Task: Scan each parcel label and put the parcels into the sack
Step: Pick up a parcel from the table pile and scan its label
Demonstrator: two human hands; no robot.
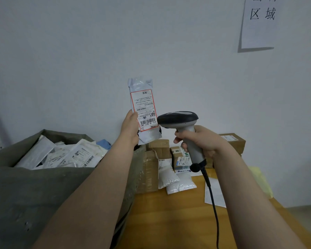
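My left hand (130,129) holds a slim grey parcel (144,108) upright in front of the wall, its red-edged label facing me. My right hand (203,141) grips the handle of a corded barcode scanner (180,120), whose dark head sits just right of the parcel's lower end. The grey-green sack (25,186) stands open at the left, holding several white labelled parcels (70,155).
On the wooden table (178,218) lie taped cardboard boxes (158,159), two small white bags (176,180) and paper sheets (215,193). A brown box (233,141) stands at the back right. The scanner's cable (215,209) hangs across the table. A paper sign (260,22) hangs on the wall.
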